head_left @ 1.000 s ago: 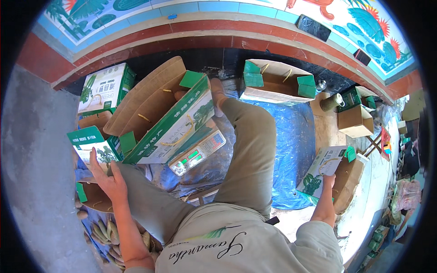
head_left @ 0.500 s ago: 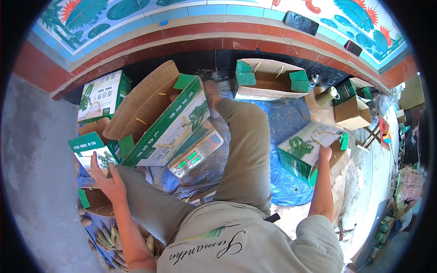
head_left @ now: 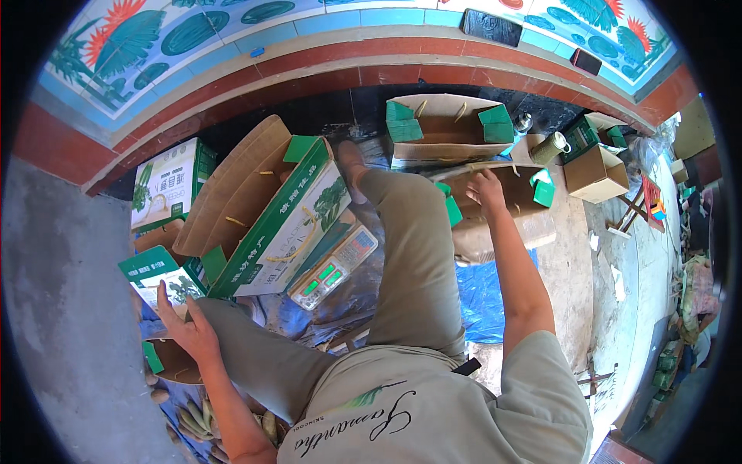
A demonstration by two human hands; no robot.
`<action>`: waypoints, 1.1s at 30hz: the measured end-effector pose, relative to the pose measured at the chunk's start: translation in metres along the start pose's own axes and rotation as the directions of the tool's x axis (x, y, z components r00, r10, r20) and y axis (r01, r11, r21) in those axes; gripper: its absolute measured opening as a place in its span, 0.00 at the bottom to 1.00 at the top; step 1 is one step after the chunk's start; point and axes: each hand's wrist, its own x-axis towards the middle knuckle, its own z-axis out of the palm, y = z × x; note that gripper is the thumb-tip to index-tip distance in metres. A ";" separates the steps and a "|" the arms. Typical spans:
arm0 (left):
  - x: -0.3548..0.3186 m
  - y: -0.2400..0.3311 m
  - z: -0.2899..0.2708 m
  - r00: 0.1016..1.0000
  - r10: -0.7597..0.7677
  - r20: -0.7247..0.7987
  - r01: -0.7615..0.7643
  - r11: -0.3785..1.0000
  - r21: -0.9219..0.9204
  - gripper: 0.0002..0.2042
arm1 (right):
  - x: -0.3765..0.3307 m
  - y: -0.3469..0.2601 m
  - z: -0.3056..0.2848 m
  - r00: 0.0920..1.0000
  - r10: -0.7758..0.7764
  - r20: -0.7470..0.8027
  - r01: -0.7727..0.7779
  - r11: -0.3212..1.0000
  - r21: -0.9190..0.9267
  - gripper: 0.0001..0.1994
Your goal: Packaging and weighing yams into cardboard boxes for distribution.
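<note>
My right hand (head_left: 486,192) is at the far flap of an open carton (head_left: 506,224) just right of my right knee, fingers curled at the rim. That carton has green side flaps, and its brown inside faces up. My left hand (head_left: 189,329) has its fingers stretched out against a green and white carton (head_left: 166,280) at my left thigh. Between the hands, a large open green and white carton (head_left: 286,220) leans on a scale (head_left: 334,267) with lit green displays. Its yellow cord handle hangs on the printed side.
Another open carton (head_left: 448,131) stands by the wall, and a printed carton (head_left: 171,182) at the far left. A metal flask (head_left: 523,124), a mug-like container (head_left: 550,147) and a small brown box (head_left: 595,176) are at the right. Long greenish vegetables (head_left: 195,421) lie at lower left.
My right hand has moved forward and left with its carton, which has turned so its open inside shows instead of the printed side. My left hand has hardly moved.
</note>
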 end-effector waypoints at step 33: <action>-0.001 -0.006 -0.016 0.998 0.064 -0.005 -0.064 0.992 0.111 0.18 | -0.017 0.017 -0.005 0.786 -0.286 0.548 0.480 -0.276 -0.833 0.32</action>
